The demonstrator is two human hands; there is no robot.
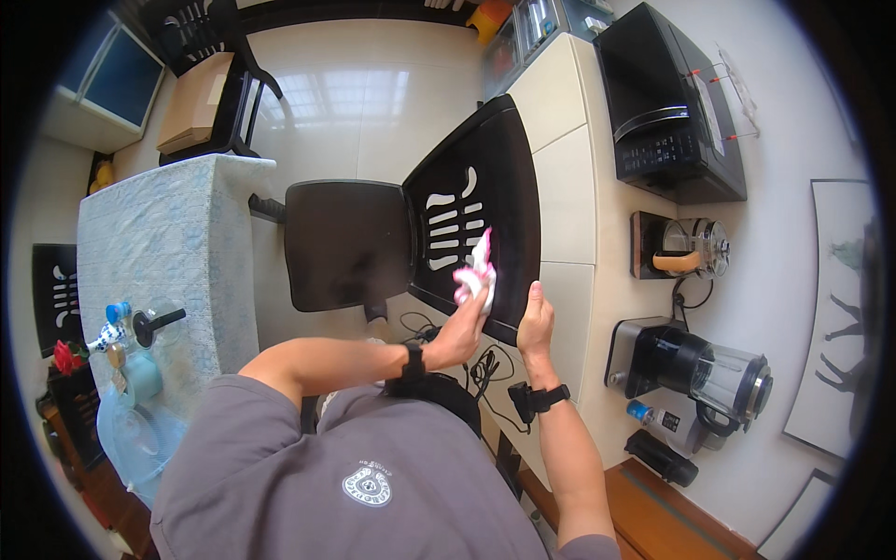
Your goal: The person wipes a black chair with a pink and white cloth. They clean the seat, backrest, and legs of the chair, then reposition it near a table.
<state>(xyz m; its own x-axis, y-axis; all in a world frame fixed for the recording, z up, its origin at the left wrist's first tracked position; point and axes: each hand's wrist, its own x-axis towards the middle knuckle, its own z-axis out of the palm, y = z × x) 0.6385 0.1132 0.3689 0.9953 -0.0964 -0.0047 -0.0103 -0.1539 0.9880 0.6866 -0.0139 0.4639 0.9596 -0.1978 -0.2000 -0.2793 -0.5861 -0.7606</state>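
A black chair stands before me, with its dark seat [350, 245] to the left and its slotted backrest [514, 210] leaning to the right. My left hand [458, 336] holds a crumpled white cloth with pink edges [479, 280] against the backrest, just beside the slots. At the near corner of the backrest, my right hand [536, 322] grips the outer edge, its thumb on top. Dark straps with small boxes are on both wrists.
A table with a light blue patterned cloth [154, 231] is on the left. Along the right, a cream counter [567, 210] carries a black microwave [651, 112], a glass coffee maker [689, 245] and a blender [700, 371]. Black cables [490, 367] hang near my hands. A cardboard box [192, 98] sits on another chair.
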